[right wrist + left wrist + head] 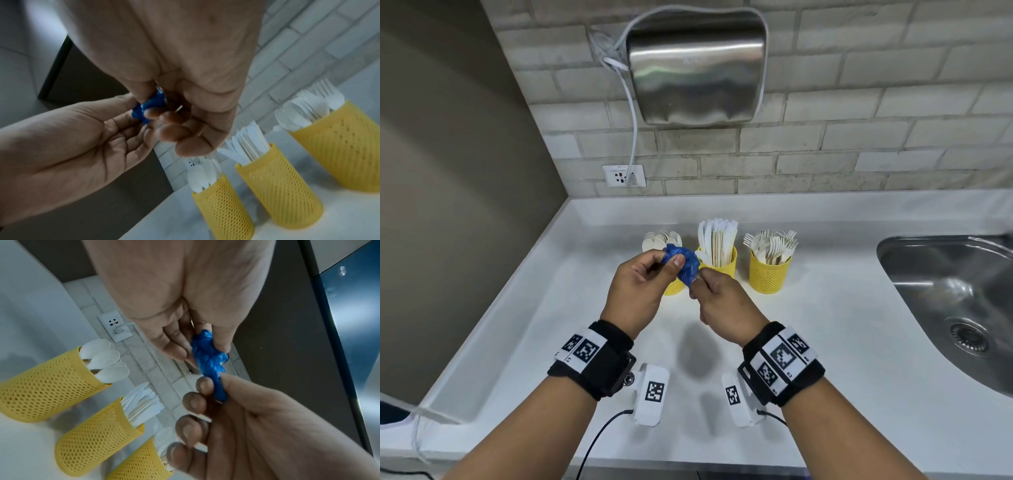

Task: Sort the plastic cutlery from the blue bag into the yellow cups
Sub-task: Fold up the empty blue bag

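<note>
Our left hand [642, 284] and right hand [717, 301] meet above the white table [842, 342], both pinching a crumpled blue plastic bag [683, 262] squeezed into a small wad. The left thumb and fingers [176, 350] close on its upper end; the right thumb and forefinger nip its lower tail. Behind our hands stand three yellow perforated cups in a row. The left cup [224, 209], partly hidden by our left hand in the head view, holds white plastic spoons [102, 356]; the middle cup [722, 262] holds white knives [717, 241]; the right cup [770, 274] holds white forks [772, 245]. A steel sink [955, 301] lies to the right, and a steel hand dryer [697, 66] hangs on the grey brick wall.
</note>
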Demonstrator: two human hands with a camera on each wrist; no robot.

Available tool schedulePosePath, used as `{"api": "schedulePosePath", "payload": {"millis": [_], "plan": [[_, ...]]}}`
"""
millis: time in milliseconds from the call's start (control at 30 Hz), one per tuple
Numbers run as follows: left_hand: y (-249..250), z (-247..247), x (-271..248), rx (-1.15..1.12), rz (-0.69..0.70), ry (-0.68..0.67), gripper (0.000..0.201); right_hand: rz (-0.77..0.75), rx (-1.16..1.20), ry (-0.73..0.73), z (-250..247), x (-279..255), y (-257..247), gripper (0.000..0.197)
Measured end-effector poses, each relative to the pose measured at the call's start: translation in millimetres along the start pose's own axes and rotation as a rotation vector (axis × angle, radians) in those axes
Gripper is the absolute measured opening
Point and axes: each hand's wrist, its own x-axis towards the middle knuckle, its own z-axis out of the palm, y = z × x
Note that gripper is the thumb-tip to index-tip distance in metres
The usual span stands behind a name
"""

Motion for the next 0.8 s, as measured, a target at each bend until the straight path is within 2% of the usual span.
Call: {"api": "schedulePosePath", "payload": {"millis": [67, 133, 167, 200, 300, 400, 467, 533, 633, 700, 800], "plan": [[-2.0, 1.4, -0.3, 0.005, -0.022, -0.001, 0.021, -0.093, -0.004, 0.087, -0.7, -2.7, -2.4, 0.004], [-2.3, 5.0, -1.0, 0.004, -0.035, -0.016, 0.022, -0.204, -0.013, 0.119, -1.8, -4.4, -6.2, 0.039], [-1.9, 7.6, -1.4, -0.004, -0.043, -0.027, 0.022, -0.255, -0.033, 0.106, -2.5, -4.1, -9.6, 0.051], [-0.3, 10.8, -1.7, -0.020, -0.059, -0.041, 0.022, -0.313, -0.071, 0.084, -2.9, -3.2, -12.1, 0.055], [6.8, 20.2, -3.7, -0.106, -0.130, -0.082, 0.022, -0.435, -0.228, 0.102, -3.2, 1.3, -16.4, 0.044], [17.8, 27.4, -6.5, -0.187, -0.200, -0.162, 0.031, -0.476, -0.337, 0.226, -5.8, 8.4, -14.4, 0.040], [24.2, 28.3, -6.6, -0.272, -0.265, -0.207, 0.033, -0.466, -0.333, 0.292, -5.8, 13.3, -14.0, 0.049], [27.9, 25.6, -5.8, -0.262, -0.287, -0.255, 0.029, -0.426, -0.324, 0.366, -5.3, 18.9, -15.5, 0.054], [25.8, 18.3, -4.2, 0.062, -0.220, -0.264, 0.029, -0.410, -0.342, 0.431, -7.6, 21.7, -21.1, 0.052], [29.0, 14.5, -2.9, 0.193, -0.189, -0.236, 0.032, -0.347, -0.337, 0.346, -8.2, 21.3, -24.5, 0.049], [32.1, 8.0, -1.3, 0.247, -0.157, -0.259, 0.031, -0.195, -0.270, 0.201, -9.0, 22.1, -24.5, 0.055]]}}
